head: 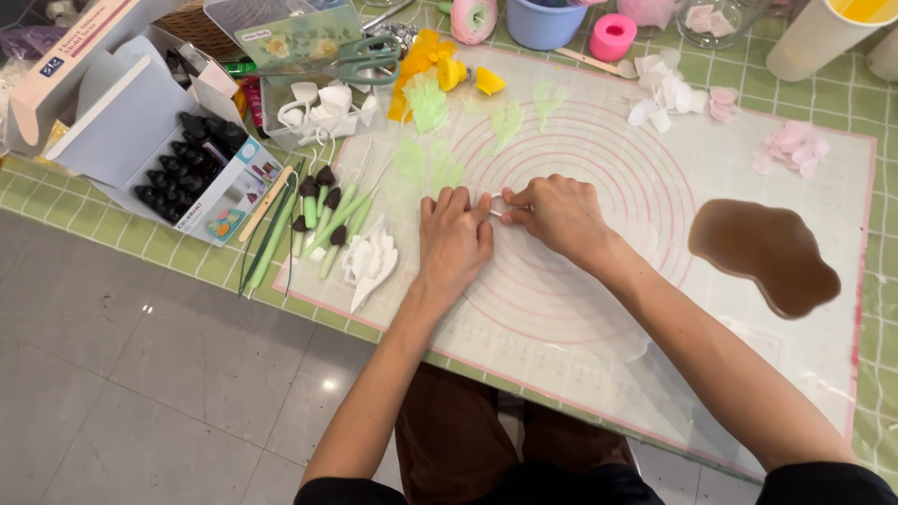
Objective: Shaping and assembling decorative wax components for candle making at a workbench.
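Far left, an open white box (178, 150) shows rows of black tips, tilted on the green checked tablecloth (56, 201). Just beside it, green stems with dark tips (323, 210) lie in a loose bundle at the edge of the translucent silicone mat (599, 374), and white petal cut-outs (369, 262) sit next to them. Now the centre: the left hand (456, 243) lies flat, palm down on the mat, fingers stretched forward, fingertips pressing beside a small white piece (494, 206). The right hand (557, 213) meets it from the other side, fingers curled, thumb and forefinger pinching that same white piece against the mat. The two hands touch at the fingertips, right over the pink ring markings. Above, pale green leaf shapes (505, 122) and yellow petals (449, 70). Further right, white and pink petals (790, 148), then a brown flattened patch (762, 252) on the mat.
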